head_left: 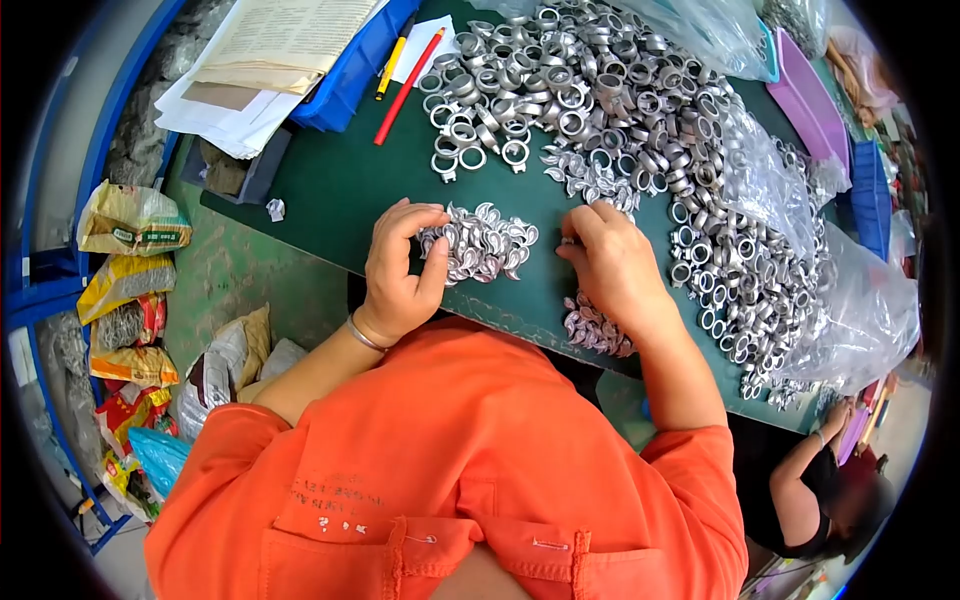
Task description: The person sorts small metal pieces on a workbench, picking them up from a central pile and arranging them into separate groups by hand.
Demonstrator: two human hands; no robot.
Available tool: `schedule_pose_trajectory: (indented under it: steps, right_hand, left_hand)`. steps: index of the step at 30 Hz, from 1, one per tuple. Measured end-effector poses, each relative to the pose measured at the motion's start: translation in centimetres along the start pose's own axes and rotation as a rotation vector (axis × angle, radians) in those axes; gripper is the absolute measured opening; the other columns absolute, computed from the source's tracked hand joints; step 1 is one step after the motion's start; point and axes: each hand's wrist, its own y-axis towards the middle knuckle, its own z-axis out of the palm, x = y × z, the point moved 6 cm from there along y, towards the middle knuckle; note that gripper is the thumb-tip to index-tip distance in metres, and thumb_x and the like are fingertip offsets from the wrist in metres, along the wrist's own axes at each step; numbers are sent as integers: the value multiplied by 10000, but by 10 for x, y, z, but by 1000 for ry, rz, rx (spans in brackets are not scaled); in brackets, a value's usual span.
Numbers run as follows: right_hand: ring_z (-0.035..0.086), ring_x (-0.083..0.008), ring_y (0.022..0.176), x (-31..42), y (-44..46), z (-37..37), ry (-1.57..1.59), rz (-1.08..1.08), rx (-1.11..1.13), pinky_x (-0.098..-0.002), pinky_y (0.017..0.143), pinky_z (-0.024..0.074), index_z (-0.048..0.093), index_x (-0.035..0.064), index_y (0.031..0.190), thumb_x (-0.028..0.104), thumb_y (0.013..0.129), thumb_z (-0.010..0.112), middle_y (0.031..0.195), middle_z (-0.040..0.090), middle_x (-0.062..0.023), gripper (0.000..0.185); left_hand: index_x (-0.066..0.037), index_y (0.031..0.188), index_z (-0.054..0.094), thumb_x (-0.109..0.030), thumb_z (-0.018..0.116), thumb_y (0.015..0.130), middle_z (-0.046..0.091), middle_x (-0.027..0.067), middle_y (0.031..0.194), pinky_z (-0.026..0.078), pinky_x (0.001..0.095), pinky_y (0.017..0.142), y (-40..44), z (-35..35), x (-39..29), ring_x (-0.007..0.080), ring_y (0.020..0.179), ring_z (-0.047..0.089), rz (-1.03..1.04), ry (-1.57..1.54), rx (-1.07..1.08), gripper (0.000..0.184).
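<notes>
Left grip [398, 265]: fingers apart at leaf-shaped pieces [487, 243]; right grip [615, 262]: closure indeterminable. Rings [612, 92] occupy one o'clock. Shirt lettering [338, 492] is illegible.

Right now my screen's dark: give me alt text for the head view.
A person's left hand is at the edge of a heap of small curled metal pieces on a green table; the right hand, curled, is beside a smaller pinkish pile. Many metal rings spread beyond.

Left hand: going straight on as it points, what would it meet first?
The left hand would likely first meet the heap of small silver leaf-shaped metal pieces beside it. Its fingers seem to be at the edge, though contact is unclear.
</notes>
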Motion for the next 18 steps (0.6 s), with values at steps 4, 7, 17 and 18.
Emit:
schedule_pose_trajectory:
  steps: [4, 7, 17, 18]
  right_hand:
    - [638, -375, 812, 3, 3, 14, 378, 193, 193, -457, 690, 511, 632, 5, 897, -15, 797, 676, 876, 632, -170, 111]
    - [636, -376, 821, 13, 10, 16, 461, 78, 101, -457, 705, 514, 642, 7, 920, -32, 791, 658, 891, 636, -170, 136]
    - [596, -327, 1013, -8, 18, 4, 19, -216, 72, -410, 878, 500, 676, -13, 1009, -112, 710, 593, 1080, 636, -140, 326]
    - [609, -335, 984, -11, 16, -5, 94, -185, -5, -402, 856, 506, 678, -17, 993, -133, 725, 585, 1056, 642, -147, 307]
  left_hand:
    - [-7, 1192, 525, 55, 603, 869, 675, 127, 1056, 416, 488, 1047, 1, 0, -1, 285, 1067, 638, 4, -3, -4, 338]
    - [-7, 1191, 525, 55, 603, 870, 676, 127, 1055, 417, 490, 1046, 1, 0, -1, 285, 1067, 638, 7, 2, -3, 336]
    - [-6, 1192, 527, 54, 605, 873, 673, 127, 1055, 414, 492, 1050, -1, 0, 1, 280, 1065, 639, -6, -22, -15, 334]
    - [-6, 1192, 527, 53, 605, 873, 672, 126, 1056, 413, 492, 1050, -1, 0, 1, 281, 1066, 639, -6, -21, -14, 334]
